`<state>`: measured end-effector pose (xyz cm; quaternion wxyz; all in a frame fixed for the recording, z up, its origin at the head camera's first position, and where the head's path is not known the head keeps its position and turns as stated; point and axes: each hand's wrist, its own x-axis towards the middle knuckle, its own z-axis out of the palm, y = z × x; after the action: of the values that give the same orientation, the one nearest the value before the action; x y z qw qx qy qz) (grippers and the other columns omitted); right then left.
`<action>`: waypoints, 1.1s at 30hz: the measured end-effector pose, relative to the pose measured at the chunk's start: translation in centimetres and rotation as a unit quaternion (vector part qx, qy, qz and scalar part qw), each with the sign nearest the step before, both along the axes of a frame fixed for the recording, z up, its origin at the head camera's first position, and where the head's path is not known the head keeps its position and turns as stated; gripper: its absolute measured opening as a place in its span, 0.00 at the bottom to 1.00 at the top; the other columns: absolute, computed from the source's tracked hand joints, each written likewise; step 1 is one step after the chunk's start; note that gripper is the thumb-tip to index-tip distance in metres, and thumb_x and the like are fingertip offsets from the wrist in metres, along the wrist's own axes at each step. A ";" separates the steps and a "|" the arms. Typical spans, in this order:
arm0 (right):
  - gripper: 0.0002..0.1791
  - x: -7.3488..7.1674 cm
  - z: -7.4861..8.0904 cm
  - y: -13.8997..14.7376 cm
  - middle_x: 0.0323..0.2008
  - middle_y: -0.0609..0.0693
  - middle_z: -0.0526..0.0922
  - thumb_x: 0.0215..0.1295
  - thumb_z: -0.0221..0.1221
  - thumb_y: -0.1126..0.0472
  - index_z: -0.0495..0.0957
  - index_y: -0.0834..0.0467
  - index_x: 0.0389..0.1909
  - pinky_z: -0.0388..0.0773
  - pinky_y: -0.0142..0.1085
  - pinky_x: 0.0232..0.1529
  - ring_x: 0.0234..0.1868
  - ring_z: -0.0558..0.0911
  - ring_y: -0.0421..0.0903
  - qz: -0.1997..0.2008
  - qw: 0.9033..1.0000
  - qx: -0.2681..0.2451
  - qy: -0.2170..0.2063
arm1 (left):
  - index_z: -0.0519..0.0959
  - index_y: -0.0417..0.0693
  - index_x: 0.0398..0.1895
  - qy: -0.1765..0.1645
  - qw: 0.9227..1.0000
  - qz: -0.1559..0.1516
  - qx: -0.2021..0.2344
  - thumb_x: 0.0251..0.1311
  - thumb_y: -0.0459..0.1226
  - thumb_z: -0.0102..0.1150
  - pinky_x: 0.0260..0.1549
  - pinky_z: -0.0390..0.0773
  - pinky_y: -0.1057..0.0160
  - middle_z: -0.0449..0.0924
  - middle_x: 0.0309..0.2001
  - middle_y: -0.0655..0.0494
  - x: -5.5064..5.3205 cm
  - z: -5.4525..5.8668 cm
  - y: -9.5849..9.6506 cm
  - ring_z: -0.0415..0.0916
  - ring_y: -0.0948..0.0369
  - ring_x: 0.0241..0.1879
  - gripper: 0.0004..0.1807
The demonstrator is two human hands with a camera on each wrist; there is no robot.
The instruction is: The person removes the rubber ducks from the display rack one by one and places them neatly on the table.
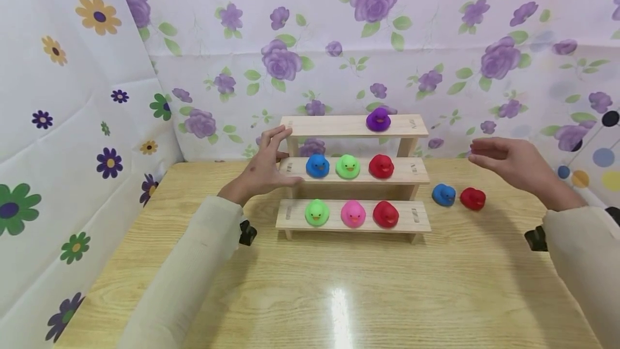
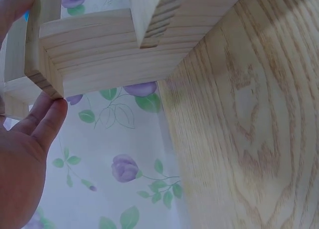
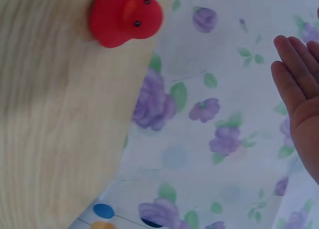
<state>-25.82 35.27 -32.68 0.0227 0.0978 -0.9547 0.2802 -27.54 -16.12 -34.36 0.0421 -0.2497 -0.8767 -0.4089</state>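
My left hand holds the left end of a three-tier wooden stand, its thumb by the middle board and fingers along the edge. The left wrist view shows fingertips against the board's corner. Raised with straight fingers and nothing in it, my right hand is above and right of a blue duck and a red duck on the table. A purple duck sits on the top tier. Blue, green and red ducks line the middle one.
On the bottom tier sit a green duck, a pink duck and a red duck. The wooden table runs back to a flower-patterned cloth behind the stand. Another flowered cloth hangs at left.
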 end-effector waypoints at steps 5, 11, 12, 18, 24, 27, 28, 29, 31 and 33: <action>0.37 -0.2 1.4 -0.8 0.60 0.65 0.78 0.71 0.56 0.40 0.69 0.64 0.69 0.75 0.54 0.56 0.61 0.76 0.63 0.005 1.000 -0.003 0.001 | 0.47 0.50 0.80 -0.002 1.000 -0.002 -0.001 0.49 0.35 0.79 0.54 0.78 0.51 0.36 0.77 0.52 -0.1 -0.1 0.1 0.73 0.46 0.60 0.60; 0.37 -0.5 2.6 -2.2 0.59 0.63 0.79 0.71 0.57 0.40 0.70 0.62 0.69 0.76 0.22 0.43 0.59 0.78 0.61 0.010 1.000 -0.010 0.010 | 0.47 0.50 0.80 -0.004 1.000 0.000 -0.003 0.49 0.36 0.79 0.55 0.78 0.51 0.36 0.77 0.52 0.0 -0.3 0.1 0.73 0.45 0.61 0.60; 0.36 -0.6 2.9 -2.4 0.59 0.63 0.79 0.70 0.57 0.40 0.71 0.62 0.68 0.71 0.17 0.39 0.59 0.78 0.61 0.012 1.000 -0.013 0.014 | 0.47 0.50 0.80 -0.004 1.000 0.000 -0.003 0.49 0.36 0.79 0.55 0.78 0.51 0.36 0.77 0.52 0.0 -0.3 0.1 0.73 0.45 0.60 0.60; 0.34 -1.0 4.2 -3.7 0.59 0.63 0.79 0.71 0.59 0.42 0.72 0.61 0.68 0.78 0.27 0.46 0.59 0.78 0.61 0.025 0.999 -0.017 0.027 | 0.47 0.49 0.80 0.002 1.000 -0.004 -0.001 0.48 0.36 0.79 0.56 0.77 0.50 0.36 0.77 0.51 0.1 -0.2 0.0 0.73 0.44 0.60 0.61; 0.34 -1.2 5.4 -4.8 0.59 0.62 0.79 0.71 0.59 0.43 0.71 0.61 0.68 0.77 0.50 0.56 0.59 0.78 0.61 0.037 0.999 -0.018 0.030 | 0.46 0.50 0.80 0.001 1.000 -0.003 -0.003 0.47 0.36 0.80 0.55 0.78 0.51 0.36 0.77 0.51 0.1 0.0 -0.1 0.73 0.45 0.60 0.62; 0.34 -1.2 5.8 -5.5 0.60 0.62 0.78 0.71 0.58 0.43 0.71 0.61 0.69 0.76 0.51 0.56 0.60 0.77 0.61 0.043 0.998 -0.025 0.032 | 0.46 0.50 0.80 0.002 1.000 -0.002 -0.005 0.47 0.36 0.80 0.54 0.79 0.51 0.37 0.77 0.51 0.1 0.0 0.0 0.74 0.45 0.60 0.62; 0.34 -1.2 5.9 -5.7 0.61 0.62 0.78 0.71 0.59 0.43 0.71 0.61 0.69 0.76 0.51 0.57 0.60 0.77 0.61 0.046 0.998 -0.027 0.032 | 0.46 0.50 0.80 0.004 1.000 -0.002 -0.006 0.47 0.36 0.80 0.54 0.79 0.51 0.37 0.77 0.51 0.1 0.0 0.0 0.74 0.45 0.60 0.62; 0.34 -1.3 6.1 -5.9 0.61 0.63 0.78 0.71 0.59 0.44 0.71 0.62 0.69 0.74 0.56 0.57 0.61 0.77 0.62 0.049 0.998 -0.030 0.034 | 0.47 0.50 0.80 0.005 1.000 -0.002 -0.007 0.47 0.36 0.80 0.54 0.79 0.51 0.37 0.77 0.52 0.1 0.0 0.0 0.74 0.45 0.60 0.62; 0.34 -1.3 6.3 -6.4 0.61 0.63 0.77 0.71 0.59 0.44 0.71 0.62 0.69 0.71 0.61 0.58 0.61 0.76 0.63 0.055 0.997 -0.031 0.037 | 0.47 0.49 0.80 0.008 1.000 -0.003 -0.007 0.47 0.36 0.80 0.54 0.78 0.51 0.37 0.77 0.52 0.1 0.0 0.1 0.74 0.45 0.59 0.61; 0.34 -1.4 6.6 -6.9 0.61 0.63 0.78 0.70 0.60 0.44 0.71 0.62 0.68 0.70 0.62 0.58 0.62 0.76 0.63 0.059 0.997 -0.032 0.040 | 0.47 0.49 0.80 0.009 1.000 -0.004 -0.008 0.48 0.36 0.80 0.54 0.78 0.51 0.37 0.77 0.52 0.1 0.1 0.1 0.74 0.45 0.60 0.61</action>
<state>-27.23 28.40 -26.13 0.0472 0.1638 -0.9361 0.3078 -27.44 -16.03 -34.27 0.0466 -0.2576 -0.8786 -0.3994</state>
